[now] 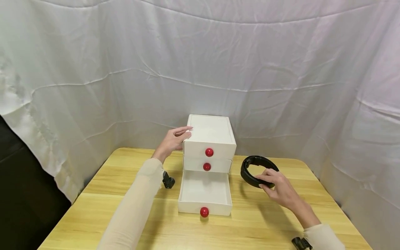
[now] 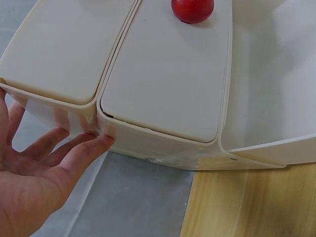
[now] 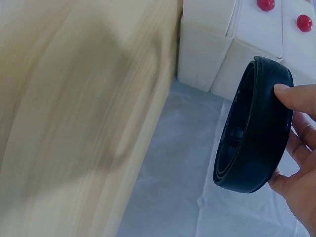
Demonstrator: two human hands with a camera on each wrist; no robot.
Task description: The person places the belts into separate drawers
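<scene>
Right hand pinches the coiled black leather belt on the wooden worktop. Left hand, fingers straight, presses the white three-drawer plastic cabinet; bottom drawer pulled out.

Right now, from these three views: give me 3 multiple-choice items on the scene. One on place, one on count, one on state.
1. Where is the black ring?
A. right of the drawer unit
B. inside the bottom drawer
C. on top of the unit

2. How many red knobs show in the head view?
A. one
B. two
C. three

3. What state is the bottom drawer in?
A. shut
B. pulled out and empty
C. pulled out and full

Answers:
1 A, the ring sits on the table right of the unit, held by the right hand.
2 C, one knob on each drawer front.
3 B, it juts forward with its white floor bare.
</scene>
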